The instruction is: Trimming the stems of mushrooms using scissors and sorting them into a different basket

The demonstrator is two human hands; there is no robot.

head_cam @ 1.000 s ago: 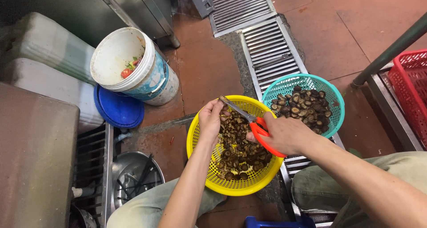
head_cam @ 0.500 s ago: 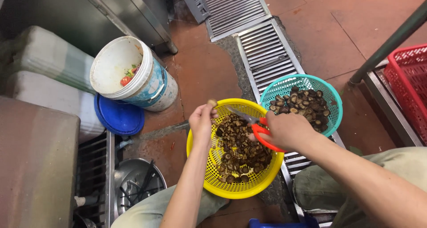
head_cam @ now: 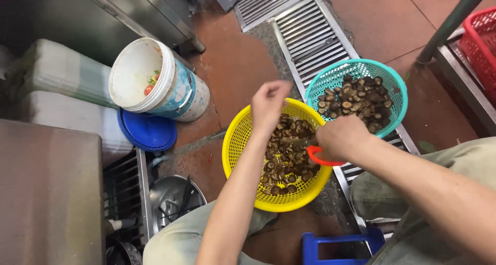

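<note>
My right hand (head_cam: 342, 137) grips red-handled scissors (head_cam: 319, 156) over the yellow basket (head_cam: 237, 141), which is full of dark mushrooms (head_cam: 285, 156). The scissor blades point left, low over the mushrooms. My left hand (head_cam: 268, 103) is raised above the basket's far rim, blurred, its fingers pinched together; what it holds I cannot make out. A teal basket (head_cam: 385, 76) with more mushrooms sits just to the right, touching the yellow one.
A white bucket (head_cam: 155, 81) with scraps leans on a blue lid (head_cam: 147, 131) at the left. A metal floor drain grate (head_cam: 310, 32) runs behind the baskets. A red crate (head_cam: 480, 37), a green pole (head_cam: 449, 25), a blue stool (head_cam: 336, 247) and a metal bowl (head_cam: 173, 198) stand around.
My left hand has lifted off the mushrooms and moved up toward the far rim. My right hand has lowered the scissors so the blades lie over the mushrooms.
</note>
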